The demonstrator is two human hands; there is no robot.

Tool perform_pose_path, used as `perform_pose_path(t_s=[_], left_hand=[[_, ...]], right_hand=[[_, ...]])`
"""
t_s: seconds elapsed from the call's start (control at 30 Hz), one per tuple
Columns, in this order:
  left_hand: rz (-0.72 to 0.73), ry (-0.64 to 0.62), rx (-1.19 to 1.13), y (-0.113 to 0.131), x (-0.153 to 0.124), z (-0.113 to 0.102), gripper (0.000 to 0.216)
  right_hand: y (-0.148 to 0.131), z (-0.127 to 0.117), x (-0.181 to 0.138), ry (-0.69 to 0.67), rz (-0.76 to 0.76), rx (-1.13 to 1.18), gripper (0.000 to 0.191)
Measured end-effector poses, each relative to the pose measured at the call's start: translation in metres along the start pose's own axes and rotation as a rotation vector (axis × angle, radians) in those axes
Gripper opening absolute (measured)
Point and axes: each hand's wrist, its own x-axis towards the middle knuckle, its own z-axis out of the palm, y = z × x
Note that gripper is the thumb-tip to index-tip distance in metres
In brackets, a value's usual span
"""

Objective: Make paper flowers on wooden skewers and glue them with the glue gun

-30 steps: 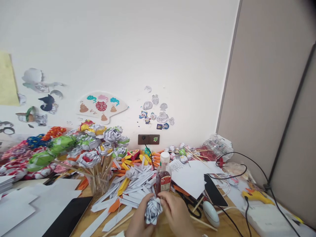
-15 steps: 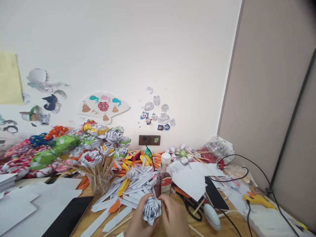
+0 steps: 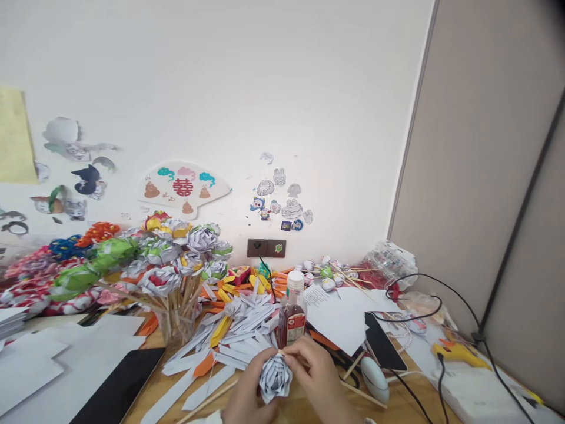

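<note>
A white paper flower point(image 3: 275, 378) with folded, layered petals faces me low in the middle of the view. My left hand point(image 3: 249, 388) is closed around its left side and underside. At the flower's upper right edge, the thumb and forefinger of my right hand point(image 3: 314, 377) pinch together against the paper. Just behind both hands stands a glass bottle point(image 3: 291, 321) with a white cap, a red label and dark contents. Folded paper strips point(image 3: 238, 335), mostly white with some orange and yellow, lie heaped to the left of the bottle.
Finished paper flowers on sticks stand in a clear container point(image 3: 174, 324) at left. A black tablet point(image 3: 121, 383) lies at front left. Black scissors point(image 3: 342, 368), a white mouse point(image 3: 375, 380), a phone point(image 3: 384, 341) and a yellow glue gun point(image 3: 461, 354) with cables are at right.
The paper flower has shifted slightly right and turned a little in my left hand. My right hand has moved up, its fingertips now pinched at the flower's top right edge.
</note>
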Motion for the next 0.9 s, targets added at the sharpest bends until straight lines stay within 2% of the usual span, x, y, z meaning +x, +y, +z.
perform_pose_path(t_s=[0.27,0.47,0.6,0.8,0.9], left_hand=[[0.036,-0.039,0.093,0.01,0.0,0.0,0.046],[-0.003,0.04,0.128,0.008,-0.002,0.001,0.052],[0.028,-0.006,0.092,0.014,-0.001,-0.002,0.042],[0.033,-0.031,0.087,0.015,-0.001,0.0,0.037],[0.046,-0.038,0.104,0.012,-0.002,0.002,0.037]], right_hand=[[-0.007,0.001,0.0,-0.04,0.049,-0.009,0.011],[-0.01,0.001,-0.005,-0.091,0.023,-0.011,0.017],[-0.008,0.0,-0.006,-0.094,-0.017,-0.058,0.019],[-0.006,-0.002,-0.004,-0.103,0.037,-0.016,0.012],[-0.009,-0.004,-0.005,-0.11,0.036,-0.081,0.014]])
